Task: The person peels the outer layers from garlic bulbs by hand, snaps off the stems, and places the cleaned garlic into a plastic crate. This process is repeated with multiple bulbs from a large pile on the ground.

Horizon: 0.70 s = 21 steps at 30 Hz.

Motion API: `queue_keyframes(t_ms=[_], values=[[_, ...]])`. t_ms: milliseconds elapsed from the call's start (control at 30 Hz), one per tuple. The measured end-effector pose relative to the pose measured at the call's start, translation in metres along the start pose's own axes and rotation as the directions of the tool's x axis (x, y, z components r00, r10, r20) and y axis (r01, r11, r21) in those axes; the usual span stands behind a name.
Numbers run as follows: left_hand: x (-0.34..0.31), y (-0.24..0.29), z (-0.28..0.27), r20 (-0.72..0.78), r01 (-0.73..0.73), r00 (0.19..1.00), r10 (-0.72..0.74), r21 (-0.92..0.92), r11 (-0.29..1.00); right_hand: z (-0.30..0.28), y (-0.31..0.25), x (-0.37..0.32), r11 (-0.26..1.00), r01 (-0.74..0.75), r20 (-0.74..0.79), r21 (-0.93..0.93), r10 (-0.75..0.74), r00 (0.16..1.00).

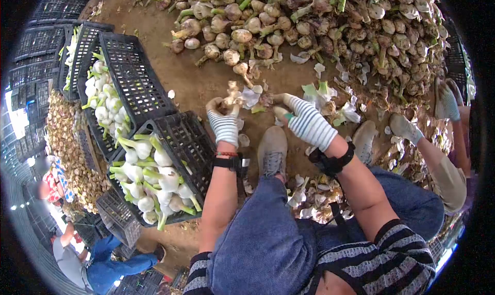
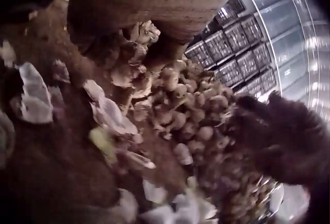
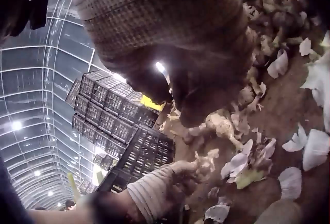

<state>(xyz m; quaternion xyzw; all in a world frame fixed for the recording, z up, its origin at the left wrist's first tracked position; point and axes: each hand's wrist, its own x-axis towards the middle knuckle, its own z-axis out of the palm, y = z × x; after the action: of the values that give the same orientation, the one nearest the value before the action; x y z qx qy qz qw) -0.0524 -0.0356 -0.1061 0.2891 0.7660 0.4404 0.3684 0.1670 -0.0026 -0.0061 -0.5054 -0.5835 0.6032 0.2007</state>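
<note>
Garlic bulb (image 1: 234,94) — held position
Your left hand (image 1: 224,122) pinches the bulb, which projects beyond the fingertips on their far side. Your right hand (image 1: 308,123) lies apart, to the right — whether its fingers clamp anything cannot be told.

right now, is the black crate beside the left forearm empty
No, the black plastic crate holds white garlic bulbs with green stems.

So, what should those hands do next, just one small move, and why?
Probably bring the right hand to the brownish garlic in the left hand and peel it: the crated bulbs look white, and pale peelings litter the ground.
</note>
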Motion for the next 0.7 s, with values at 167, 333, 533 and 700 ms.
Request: queue_keyframes(t_ms=[167, 333, 533, 700], values=[[-0.049, 0.051, 0.003, 0.328, 0.124, 0.945, 0.010, -0.387, 0.914, 0.005, 0.005, 0.015, 0.997, -0.070, -0.222, 0.029, 0.074, 0.972], [-0.072, 0.076, 0.000, 0.475, -0.242, 0.834, 0.283, -0.145, 0.959, 0.019, 0.034, 0.013, 0.995, -0.102, -0.058, 0.022, 0.104, 0.993], [-0.083, 0.065, -0.008, 0.442, -0.103, 0.881, 0.168, -0.168, 0.980, 0.007, 0.011, 0.005, 0.997, -0.074, -0.097, -0.021, 0.072, 0.993], [-0.080, 0.047, -0.014, 0.386, -0.090, 0.905, 0.179, -0.238, 0.967, -0.051, -0.012, 0.007, 0.435, 0.205, -0.322, 0.877, 0.216, 0.922]])
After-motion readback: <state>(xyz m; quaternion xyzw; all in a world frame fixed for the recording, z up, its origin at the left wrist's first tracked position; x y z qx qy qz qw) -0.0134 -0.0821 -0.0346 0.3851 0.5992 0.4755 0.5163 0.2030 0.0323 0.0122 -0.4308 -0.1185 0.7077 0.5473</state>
